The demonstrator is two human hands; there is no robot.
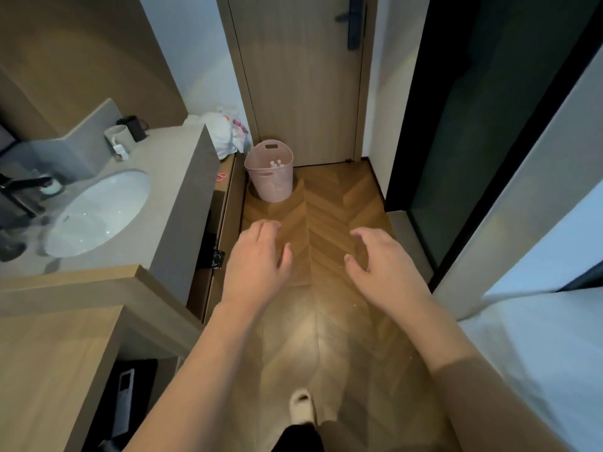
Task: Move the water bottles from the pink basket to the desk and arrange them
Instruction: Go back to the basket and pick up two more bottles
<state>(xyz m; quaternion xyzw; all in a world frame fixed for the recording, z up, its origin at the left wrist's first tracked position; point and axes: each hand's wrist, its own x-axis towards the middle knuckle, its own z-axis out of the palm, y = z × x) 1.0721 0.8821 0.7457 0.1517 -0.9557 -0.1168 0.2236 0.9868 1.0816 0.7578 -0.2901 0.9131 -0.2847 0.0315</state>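
A pink perforated basket (270, 177) stands on the wooden floor in front of a closed door, beside the vanity's end. White bottle caps (276, 164) show inside its rim; the bottles' bodies are hidden by the basket wall. My left hand (257, 261) and my right hand (381, 265) are stretched out in front of me above the floor, well short of the basket. Both have loosely curved fingers and hold nothing.
A grey vanity counter with a white sink (98, 212) runs along the left, with mugs (120, 136) at its back. A white plastic bag (222, 132) sits at the counter's far end. A dark glass partition (473, 125) lines the right. A wooden surface (49, 353) is at lower left.
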